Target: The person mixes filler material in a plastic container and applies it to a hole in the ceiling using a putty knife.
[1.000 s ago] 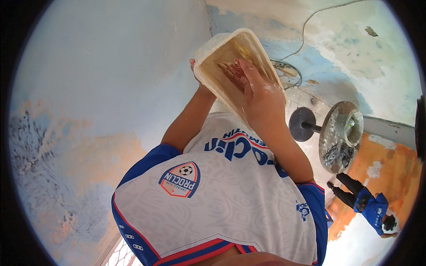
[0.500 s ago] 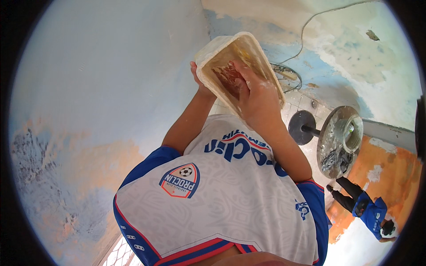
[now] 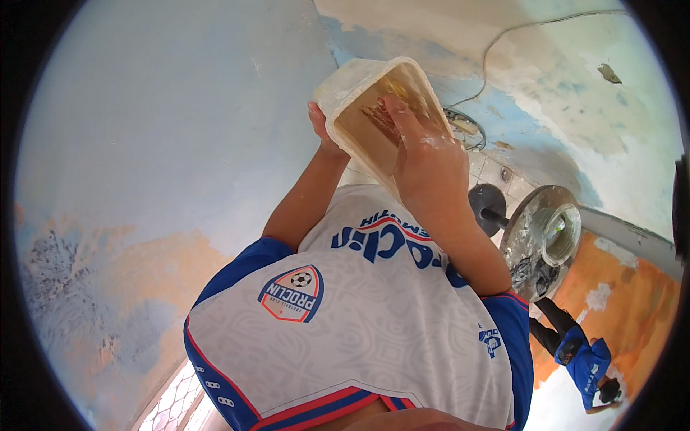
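My left hand (image 3: 322,128) grips the left side of a cream plastic tray (image 3: 354,72), held tilted above my chest, with most of its fingers hidden behind it. My right hand (image 3: 430,161), marked with white smears, is inside the tray, index finger stretched to a reddish-brown patch or piece (image 3: 377,117) and the other fingers curled. Whether it holds something there I cannot make out. A yellowish smear (image 3: 395,88) shows near the tray's far end.
Right of me stands a round pedestal table (image 3: 519,230) bearing a pale bucket (image 3: 561,234) and dark crumpled material. Patchy plastered walls (image 3: 144,129) surround me. A coiled cable (image 3: 480,129) lies behind the tray. A co-worker (image 3: 583,359) in blue is by the orange wall.
The tray and both hands have shifted slightly right and down in the picture; my right fingers move within the tray. The table appears lower, and the co-worker has bent or moved slightly.
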Action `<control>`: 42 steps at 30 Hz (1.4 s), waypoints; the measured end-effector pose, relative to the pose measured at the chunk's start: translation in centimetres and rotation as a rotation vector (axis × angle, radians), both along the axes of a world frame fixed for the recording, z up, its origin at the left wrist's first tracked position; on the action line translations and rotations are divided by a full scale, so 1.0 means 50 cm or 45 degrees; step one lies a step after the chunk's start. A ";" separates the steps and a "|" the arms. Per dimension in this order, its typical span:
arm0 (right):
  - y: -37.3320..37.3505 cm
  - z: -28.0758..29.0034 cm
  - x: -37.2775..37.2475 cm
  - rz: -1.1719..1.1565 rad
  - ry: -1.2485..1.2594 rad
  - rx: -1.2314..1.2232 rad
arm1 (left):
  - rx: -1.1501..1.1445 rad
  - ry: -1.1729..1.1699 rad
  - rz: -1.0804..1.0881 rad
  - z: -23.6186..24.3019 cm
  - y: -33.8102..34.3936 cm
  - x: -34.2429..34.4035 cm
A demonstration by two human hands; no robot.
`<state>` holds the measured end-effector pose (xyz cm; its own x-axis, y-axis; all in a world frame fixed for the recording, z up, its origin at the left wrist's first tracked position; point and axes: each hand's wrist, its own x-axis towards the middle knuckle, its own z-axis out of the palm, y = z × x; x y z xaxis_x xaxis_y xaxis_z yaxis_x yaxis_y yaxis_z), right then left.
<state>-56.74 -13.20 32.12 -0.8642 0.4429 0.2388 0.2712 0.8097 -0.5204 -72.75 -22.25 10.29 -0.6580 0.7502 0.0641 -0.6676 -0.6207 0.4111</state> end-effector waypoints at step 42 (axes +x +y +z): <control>0.164 -0.069 -0.063 -0.254 0.247 -1.273 | 0.052 -0.149 -0.177 -0.049 0.193 -0.163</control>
